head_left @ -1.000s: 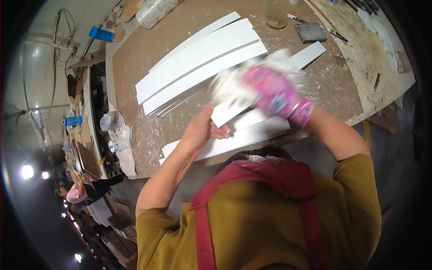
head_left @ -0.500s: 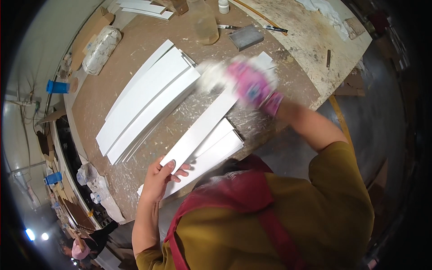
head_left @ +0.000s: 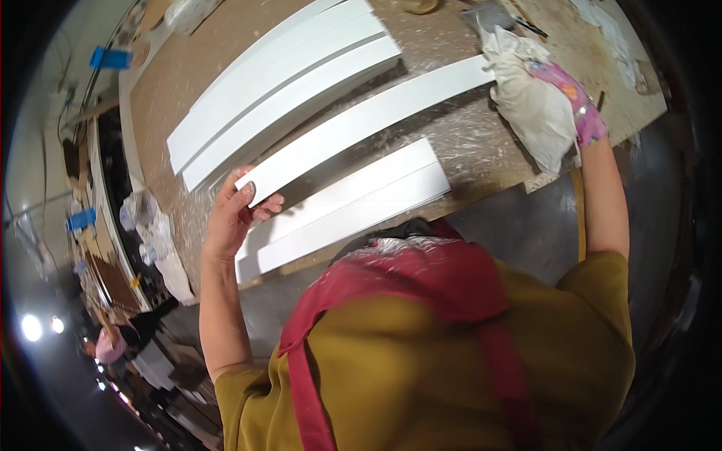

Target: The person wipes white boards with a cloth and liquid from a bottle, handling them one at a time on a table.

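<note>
My bare left hand pinches the near-left end of a long white strip, thumb on top and fingers underneath. At the strip's far-right end, my right hand, in a pink patterned glove, is closed on a bunched off-white cloth. The cloth wraps over that end and hangs down beside it. Beneath and nearer to me lies a low stack of white strips. Beyond the held strip stands a taller stack of white strips. My right fingers are partly hidden by the cloth.
The brown worktable is covered in white scuffs. A grey block and a dark pen-like tool lie at its far right. Blue cups stand off to the left. Another person is in the background, lower left.
My right hand has moved right with the cloth, from along the strip out to its far end. The strip now lies at a flatter angle, and my view has shifted.
</note>
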A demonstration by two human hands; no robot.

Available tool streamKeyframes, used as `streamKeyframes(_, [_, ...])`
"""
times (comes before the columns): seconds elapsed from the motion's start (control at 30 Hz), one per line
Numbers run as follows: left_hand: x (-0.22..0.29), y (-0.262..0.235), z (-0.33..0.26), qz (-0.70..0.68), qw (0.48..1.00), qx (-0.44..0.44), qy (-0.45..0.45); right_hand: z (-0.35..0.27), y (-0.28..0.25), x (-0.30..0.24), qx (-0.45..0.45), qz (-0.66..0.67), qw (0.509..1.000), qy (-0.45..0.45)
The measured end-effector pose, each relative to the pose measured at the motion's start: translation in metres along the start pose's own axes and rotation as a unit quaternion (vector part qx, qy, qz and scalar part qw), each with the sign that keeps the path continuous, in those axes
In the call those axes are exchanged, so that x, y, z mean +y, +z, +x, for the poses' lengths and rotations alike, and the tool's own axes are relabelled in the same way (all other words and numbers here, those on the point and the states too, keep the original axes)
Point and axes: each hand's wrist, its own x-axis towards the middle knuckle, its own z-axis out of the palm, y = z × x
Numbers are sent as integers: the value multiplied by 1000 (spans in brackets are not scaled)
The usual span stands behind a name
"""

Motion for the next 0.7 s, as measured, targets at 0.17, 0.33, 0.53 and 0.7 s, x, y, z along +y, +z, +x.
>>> streamKeyframes(0.17, [-10,-50,-54,16,997,70,-24,6,32,-78,-54,269,930,244])
streamKeyframes(0.33, [-39,-97,-67,166,972,163,-29,12,68,-66,-296,-2,953,59])
streamKeyframes(0.53, [-59,-119,-76,253,957,140,-29,17,89,-57,-342,-138,928,-49])
streamKeyframes(0.7, [-66,-130,-86,420,904,79,14,8,76,-57,-291,-194,936,-30])
